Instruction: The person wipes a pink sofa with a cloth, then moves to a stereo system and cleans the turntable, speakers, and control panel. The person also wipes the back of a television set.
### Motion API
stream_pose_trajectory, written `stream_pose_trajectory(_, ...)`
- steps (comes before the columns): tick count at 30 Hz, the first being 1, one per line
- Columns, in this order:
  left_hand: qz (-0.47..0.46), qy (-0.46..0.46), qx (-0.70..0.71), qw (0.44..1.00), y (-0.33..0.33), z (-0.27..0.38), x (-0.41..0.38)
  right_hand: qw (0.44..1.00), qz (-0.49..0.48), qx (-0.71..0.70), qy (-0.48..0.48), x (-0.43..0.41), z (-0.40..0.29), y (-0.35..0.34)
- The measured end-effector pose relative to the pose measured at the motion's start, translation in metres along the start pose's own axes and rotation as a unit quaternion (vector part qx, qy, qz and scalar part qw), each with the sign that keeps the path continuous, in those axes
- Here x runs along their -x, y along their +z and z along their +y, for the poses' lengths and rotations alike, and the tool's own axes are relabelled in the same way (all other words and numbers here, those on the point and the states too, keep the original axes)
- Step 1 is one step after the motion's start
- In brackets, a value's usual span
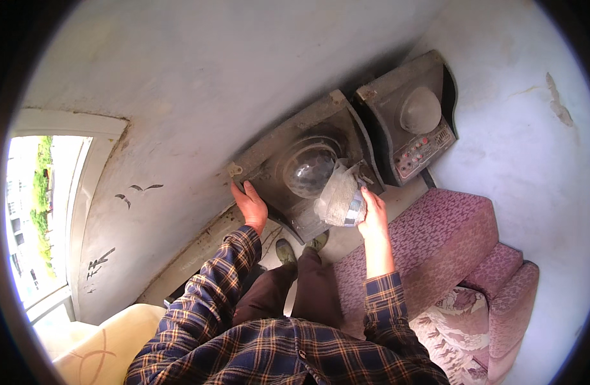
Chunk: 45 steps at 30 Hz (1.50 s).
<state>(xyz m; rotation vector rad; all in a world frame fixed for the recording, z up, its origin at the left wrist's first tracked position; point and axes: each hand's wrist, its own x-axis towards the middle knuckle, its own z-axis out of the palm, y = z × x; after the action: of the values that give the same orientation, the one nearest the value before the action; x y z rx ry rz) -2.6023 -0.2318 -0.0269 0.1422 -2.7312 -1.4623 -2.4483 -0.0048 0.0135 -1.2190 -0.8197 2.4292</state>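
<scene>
My right hand (373, 215) grips a bunched, dirty whitish cloth (340, 195) with a patterned patch. It is held over the front of the nearer dusty dark cabinet (271, 166), hiding part of its lower panel. Set in that cabinet's face is a glossy round dome (310, 171), streaked and blotchy. My left hand (251, 207) is at the cabinet's left corner, thumb and fingers against its edge. A similar cabinet (381, 98) stands farther right, its dome (421, 110) coated in dust. Below that dome is a panel (422, 151) with red and black sockets or knobs.
A whitewashed wall (198, 86) rises behind the cabinets. To my right is a purple patterned sofa (444, 216) with a floral cushion or cover (461, 308). On the left are a window (49, 207) and a cream covering (117, 337). My shoes (286, 251) stand close to the nearer cabinet.
</scene>
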Motion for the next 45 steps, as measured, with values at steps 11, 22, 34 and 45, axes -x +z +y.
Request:
stream_pose_trajectory(11, -0.244, 0.112, 0.051, 0.962, -0.071, 0.106, 0.057, 0.924, -0.046, 0.298, -0.236, 0.102, -0.031, 0.038)
stream_pose_trajectory(22, -0.296, 0.352, 0.069, 0.885, -0.080, 0.169, 0.113, 0.746, -0.030, 0.463, -0.478, 0.145, -0.031, 0.058)
stream_pose_trajectory(34, -0.289, 0.415, 0.086, 0.858, -0.086, 0.175, 0.113, 0.698, -0.010, 0.494, -0.518, 0.156, -0.040, 0.060)
stream_pose_trajectory(45, -0.588, -0.078, 0.186, 0.784, -0.080, 0.165, 0.117, 0.810, -0.003, 0.452, -0.373, 0.148, -0.026, 0.027)
